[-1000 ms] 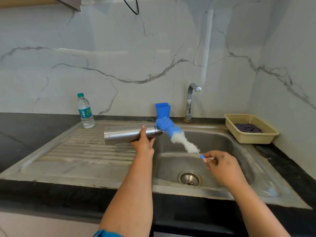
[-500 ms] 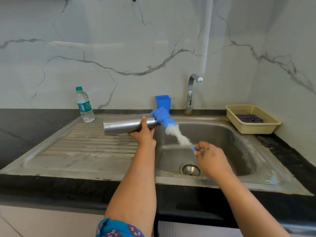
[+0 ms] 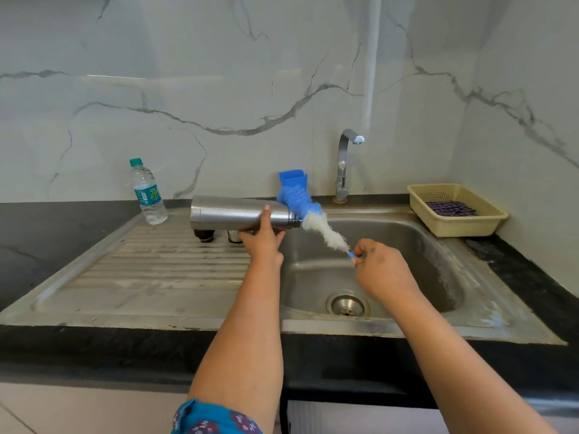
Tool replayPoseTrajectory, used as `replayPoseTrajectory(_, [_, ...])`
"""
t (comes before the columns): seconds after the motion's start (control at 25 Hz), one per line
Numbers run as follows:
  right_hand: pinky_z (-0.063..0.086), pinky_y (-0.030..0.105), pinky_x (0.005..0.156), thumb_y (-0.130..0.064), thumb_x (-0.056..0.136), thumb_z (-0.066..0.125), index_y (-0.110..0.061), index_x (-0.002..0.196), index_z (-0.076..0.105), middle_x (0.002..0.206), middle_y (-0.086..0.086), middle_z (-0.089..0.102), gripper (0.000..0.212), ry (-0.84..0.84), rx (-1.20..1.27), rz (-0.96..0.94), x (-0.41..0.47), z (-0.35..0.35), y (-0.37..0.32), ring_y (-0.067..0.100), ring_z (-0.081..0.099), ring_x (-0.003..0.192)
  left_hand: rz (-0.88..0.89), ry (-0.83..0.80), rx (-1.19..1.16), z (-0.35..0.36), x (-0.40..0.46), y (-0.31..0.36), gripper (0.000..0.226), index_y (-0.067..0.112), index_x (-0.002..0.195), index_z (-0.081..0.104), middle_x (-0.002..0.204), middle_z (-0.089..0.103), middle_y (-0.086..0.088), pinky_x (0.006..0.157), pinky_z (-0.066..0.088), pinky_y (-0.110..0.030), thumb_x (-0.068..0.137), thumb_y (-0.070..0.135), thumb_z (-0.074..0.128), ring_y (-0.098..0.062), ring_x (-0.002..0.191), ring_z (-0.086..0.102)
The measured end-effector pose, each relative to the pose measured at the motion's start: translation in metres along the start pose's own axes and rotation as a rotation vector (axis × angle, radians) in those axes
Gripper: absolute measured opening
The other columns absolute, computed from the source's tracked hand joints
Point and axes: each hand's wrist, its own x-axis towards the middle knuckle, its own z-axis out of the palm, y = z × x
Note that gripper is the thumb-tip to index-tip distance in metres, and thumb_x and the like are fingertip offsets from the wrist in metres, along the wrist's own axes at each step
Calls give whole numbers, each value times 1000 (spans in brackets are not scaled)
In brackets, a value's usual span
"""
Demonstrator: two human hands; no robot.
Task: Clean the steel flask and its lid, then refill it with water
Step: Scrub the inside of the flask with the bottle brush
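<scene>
Steel flask (image 3: pixel 238 217) lying sideways over sink (image 3: pixel 438 245) edge, left hand (image 3: pixel 262 242) gripping it, mouth facing bottle brush (image 3: pixel 316 223). Right hand (image 3: pixel 380 270) pinching brush handle, likely lining bristles up for entry. Lid (image 3: pixel 204 234) probably waiting beneath.

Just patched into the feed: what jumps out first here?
The steel flask, held sideways over the sink by the left hand. At its mouth is a blue-and-white bottle brush, gripped by the right hand.
</scene>
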Motion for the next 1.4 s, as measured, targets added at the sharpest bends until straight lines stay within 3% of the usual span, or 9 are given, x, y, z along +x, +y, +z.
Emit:
replayPoseTrajectory(0.16, [47, 26, 59, -24, 96, 54, -24, 96, 58, 79, -5, 56, 4, -17, -34, 10, 4, -9, 1, 10, 54, 68, 28, -5, 0, 1, 9, 1, 60, 16, 128, 40, 128, 57, -9, 85, 58, -50, 81, 14, 78, -27, 109, 64])
replayPoseTrajectory(0.32, [51, 30, 63, -23, 95, 53, -23, 95, 59, 74, -5, 54, 7, -5, -53, 30, -12, -7, 13, 13, 55, 67, 29, 18, 3, 1, 14, 1, 77, 16, 128, 38, 122, 61, -6, 89, 57, -48, 70, 16, 88, -20, 103, 66])
replayPoseTrajectory(0.44, [52, 31, 64, -21, 96, 52, -18, 99, 60, 75, -3, 54, 9, 11, -20, 32, 2, -4, 10, 15, 56, 68, 5, -99, 69, 2, 8, -4, 69, 14, 127, 51, 123, 63, -6, 92, 56, -47, 69, 7, 87, -20, 105, 66])
replayPoseTrajectory(0.56, [50, 29, 63, -22, 95, 54, -19, 97, 61, 75, -5, 53, 8, -11, 21, 67, 0, 0, 11, 13, 56, 68, 87, -51, 150, -3, 13, -5, 61, 14, 118, 56, 117, 65, -3, 97, 53, -42, 66, 10, 89, -20, 106, 65])
replayPoseTrajectory(0.72, [38, 24, 54, -23, 95, 55, -26, 89, 57, 74, -8, 52, 7, -11, 38, 84, -17, -3, 22, 9, 52, 65, 138, -13, 16, -5, 21, 0, 70, 11, 128, 50, 118, 62, -3, 94, 55, -46, 69, 9, 88, -22, 109, 64])
replayPoseTrajectory(0.84, [44, 26, 59, -20, 94, 56, -21, 91, 60, 75, -5, 53, 6, 28, 22, 48, 1, -5, 15, 9, 51, 65, 112, -91, 18, 1, 12, -4, 70, 10, 130, 45, 125, 59, -8, 87, 57, -48, 73, 4, 84, -23, 111, 63])
replayPoseTrajectory(1.08, [41, 23, 53, -22, 94, 56, -20, 91, 62, 74, -7, 53, 7, -30, 19, 50, -14, -4, 16, 9, 52, 63, 191, -48, 99, -6, 25, -5, 71, 21, 127, 41, 127, 58, -5, 99, 52, -49, 73, 9, 85, -20, 113, 61])
replayPoseTrajectory(1.24, [49, 29, 63, -18, 93, 57, -16, 92, 63, 80, 0, 58, 6, 5, 23, 49, 2, -8, 7, 15, 55, 69, 124, -153, 48, 2, 14, -9, 64, 16, 134, 41, 130, 56, -7, 96, 52, -50, 82, 7, 77, -20, 114, 61])
replayPoseTrajectory(1.4, [52, 31, 66, -17, 92, 59, -15, 93, 64, 81, 1, 59, 6, -26, 35, 66, 1, -7, -1, 17, 57, 72, 157, -174, 149, -2, 15, -11, 66, 19, 138, 37, 131, 53, -3, 104, 48, -48, 85, 12, 75, -19, 119, 57])
